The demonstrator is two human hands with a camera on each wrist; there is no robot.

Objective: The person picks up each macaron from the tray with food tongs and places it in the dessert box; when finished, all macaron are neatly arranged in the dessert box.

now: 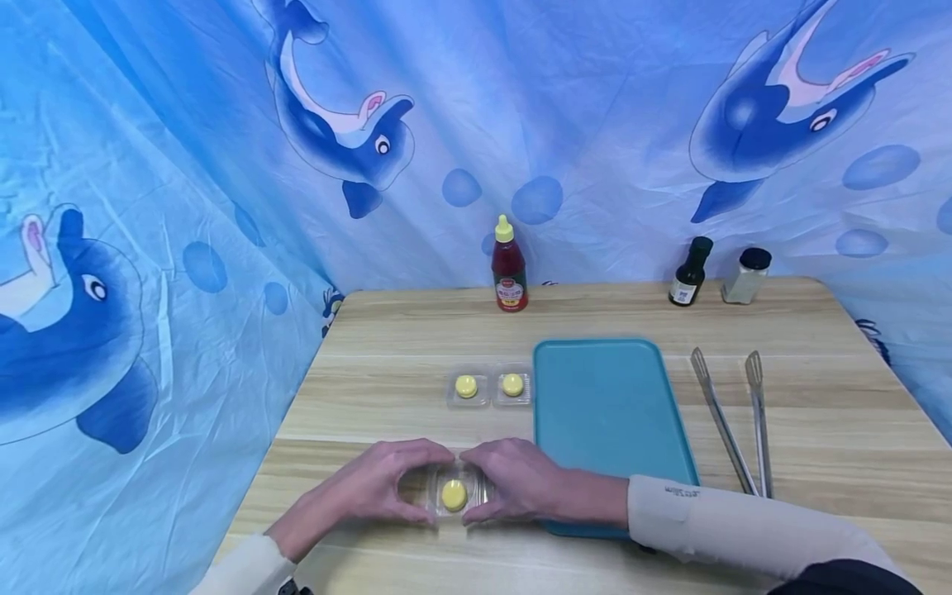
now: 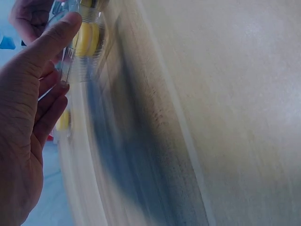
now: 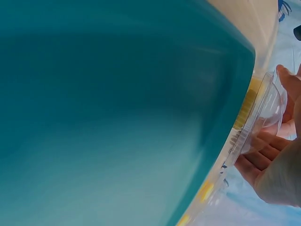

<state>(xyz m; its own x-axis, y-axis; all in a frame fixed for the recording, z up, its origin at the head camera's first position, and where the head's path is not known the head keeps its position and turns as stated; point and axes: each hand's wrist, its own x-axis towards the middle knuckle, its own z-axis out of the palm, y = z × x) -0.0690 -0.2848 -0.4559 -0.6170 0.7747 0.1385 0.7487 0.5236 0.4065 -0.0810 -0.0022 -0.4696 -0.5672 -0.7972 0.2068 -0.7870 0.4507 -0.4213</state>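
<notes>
Low over the near part of the table, a small clear plastic box [image 1: 452,518] with a yellow macaron [image 1: 454,495] in it stands between both hands. My left hand [image 1: 387,483] grips its left side, thumb on the near edge and fingers on the far edge. From the right, my right hand [image 1: 513,479] holds the clear domed lid [image 3: 273,108] of the box between thumb and fingers. In the left wrist view the thumb lies against the box wall beside the macaron [image 2: 86,39]. Whether the lid is joined to the base I cannot tell.
Two similar boxes with yellow macarons [image 1: 466,386] [image 1: 512,384] sit farther back. A blue tray [image 1: 610,405] lies right, partly under my right forearm; metal tongs [image 1: 759,421] lie beyond it. Along the back stand a red sauce bottle [image 1: 509,273], a dark bottle [image 1: 690,273] and a shaker jar [image 1: 746,277].
</notes>
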